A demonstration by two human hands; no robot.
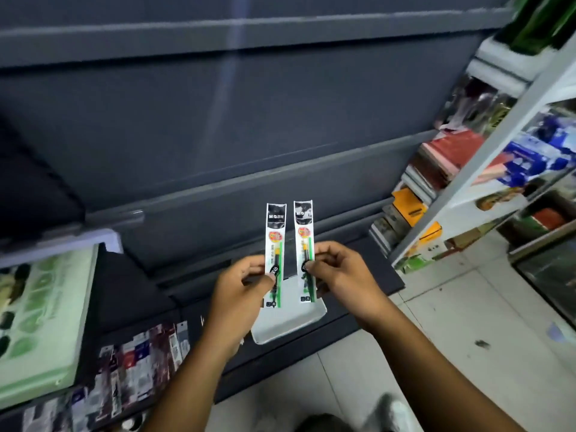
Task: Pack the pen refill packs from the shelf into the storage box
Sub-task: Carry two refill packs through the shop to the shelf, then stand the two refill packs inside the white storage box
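Two pen refill packs are held upright, side by side and slightly apart, in front of the dark shelving. The left refill pack (275, 244) is pinched at its lower half between thumb and fingers of the left grip (240, 288). The right refill pack (303, 238) is pinched in the same way by the right grip (339, 275). Each grip is thus closed narrowly on one pack.

The packs are judged to be very light, thin and flexible: flat plastic sleeves stiffened only by the slim refill inside. The film is likely to be slippery, so a pinch across the flat faces, over the refill, is judged best. Bending should be avoided.

Directly beneath the hands a shallow white storage box (290, 325) is set on the shelf ledge. No pack can be seen in its visible part, though some of it is hidden by the hands. On the lower shelf to the left, a blurred row of further packs (134, 363) is laid out, beside a pale green box (40, 322) whose contents cannot be made out.
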